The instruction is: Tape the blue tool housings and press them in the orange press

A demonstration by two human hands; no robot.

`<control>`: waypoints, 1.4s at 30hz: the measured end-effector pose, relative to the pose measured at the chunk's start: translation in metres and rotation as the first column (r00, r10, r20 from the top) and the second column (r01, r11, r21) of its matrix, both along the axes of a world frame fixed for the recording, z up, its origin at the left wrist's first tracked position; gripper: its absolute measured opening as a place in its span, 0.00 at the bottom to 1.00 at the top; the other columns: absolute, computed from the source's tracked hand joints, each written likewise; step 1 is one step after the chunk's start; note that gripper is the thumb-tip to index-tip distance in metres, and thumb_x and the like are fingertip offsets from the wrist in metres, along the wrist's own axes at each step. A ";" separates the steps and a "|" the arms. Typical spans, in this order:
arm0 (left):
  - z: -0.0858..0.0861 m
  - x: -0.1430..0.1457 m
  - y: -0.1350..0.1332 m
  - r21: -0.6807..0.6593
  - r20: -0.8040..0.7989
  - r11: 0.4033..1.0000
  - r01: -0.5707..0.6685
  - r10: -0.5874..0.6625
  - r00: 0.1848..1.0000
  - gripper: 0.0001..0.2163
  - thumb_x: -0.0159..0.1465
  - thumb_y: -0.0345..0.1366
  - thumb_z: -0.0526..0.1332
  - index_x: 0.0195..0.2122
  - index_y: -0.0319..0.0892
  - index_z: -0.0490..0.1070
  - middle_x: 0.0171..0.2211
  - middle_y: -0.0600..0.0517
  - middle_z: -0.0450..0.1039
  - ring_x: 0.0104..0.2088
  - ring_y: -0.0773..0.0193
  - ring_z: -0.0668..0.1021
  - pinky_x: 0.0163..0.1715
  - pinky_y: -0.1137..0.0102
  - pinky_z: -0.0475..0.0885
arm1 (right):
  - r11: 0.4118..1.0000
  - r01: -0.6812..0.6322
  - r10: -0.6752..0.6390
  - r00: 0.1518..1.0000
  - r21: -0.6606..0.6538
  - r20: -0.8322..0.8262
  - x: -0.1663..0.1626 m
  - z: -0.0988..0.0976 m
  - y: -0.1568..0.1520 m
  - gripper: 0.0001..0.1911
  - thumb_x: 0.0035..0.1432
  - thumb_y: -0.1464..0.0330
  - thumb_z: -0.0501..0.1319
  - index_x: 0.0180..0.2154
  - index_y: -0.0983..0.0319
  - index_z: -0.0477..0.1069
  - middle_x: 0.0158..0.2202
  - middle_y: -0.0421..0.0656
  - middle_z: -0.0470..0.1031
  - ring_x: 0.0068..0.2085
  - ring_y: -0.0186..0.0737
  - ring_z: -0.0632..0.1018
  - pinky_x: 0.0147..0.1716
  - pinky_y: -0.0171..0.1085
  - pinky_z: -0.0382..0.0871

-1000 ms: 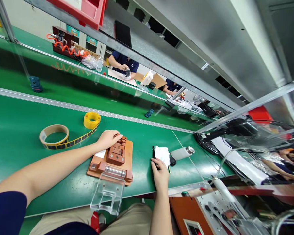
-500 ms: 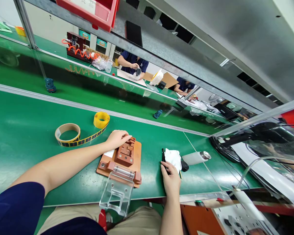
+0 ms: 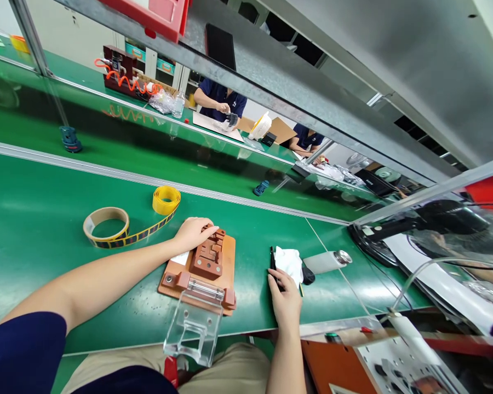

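My left hand [image 3: 193, 234] is closed over the far end of a brown jig [image 3: 208, 257], its fingers curled round the raised block. Slots and round inserts show on that block, which sits on an orange-brown base plate [image 3: 229, 254]. A clear hinged cover [image 3: 195, 328] hangs open over the table's front edge. To the right, my right hand [image 3: 285, 298] has its thumb and fingers closed on a slim black tool [image 3: 272, 257], perhaps tweezers, lying against the table. Just beyond those fingers is a crumpled white cloth [image 3: 288, 261]; part of the tool is hidden by the hand.
Left of the jig lie a roll of label tape [image 3: 107, 224] and a yellow coil [image 3: 166, 200], joined by a strip. A white bottle [image 3: 324, 262] lies by a black rounded object [image 3: 308, 275]. A black fan [image 3: 447, 216] stands right. Co-workers sit beyond the glass partition.
The view has shifted slightly, so the scene sits a little further left. Both hands keep their places on the jig and the black tool.
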State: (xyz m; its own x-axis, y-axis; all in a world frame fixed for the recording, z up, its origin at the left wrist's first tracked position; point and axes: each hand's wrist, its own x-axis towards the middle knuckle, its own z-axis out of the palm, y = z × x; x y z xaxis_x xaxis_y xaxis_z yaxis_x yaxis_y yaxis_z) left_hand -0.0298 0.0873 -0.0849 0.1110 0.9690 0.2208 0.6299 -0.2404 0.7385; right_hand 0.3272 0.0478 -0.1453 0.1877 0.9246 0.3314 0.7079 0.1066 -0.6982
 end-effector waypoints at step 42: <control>-0.024 -0.008 0.027 -0.074 0.154 0.997 -0.001 0.012 0.988 0.18 0.68 0.54 0.54 0.40 0.50 0.79 0.44 0.51 0.80 0.47 0.51 0.77 0.52 0.58 0.66 | 0.990 -0.090 0.123 0.928 -0.109 0.352 -0.098 0.066 0.294 0.34 0.63 0.63 0.58 0.67 0.65 0.58 0.68 0.61 0.57 0.68 0.58 0.63 0.61 0.54 0.64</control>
State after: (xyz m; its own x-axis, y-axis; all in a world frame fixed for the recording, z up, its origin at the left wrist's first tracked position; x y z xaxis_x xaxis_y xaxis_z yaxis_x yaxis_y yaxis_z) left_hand -0.0382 0.1143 -0.1087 0.0746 0.9838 0.1631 0.5086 -0.1782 0.8424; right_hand 0.2296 0.3417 -0.0793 -0.0286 0.9614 0.2737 0.8999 0.1440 -0.4117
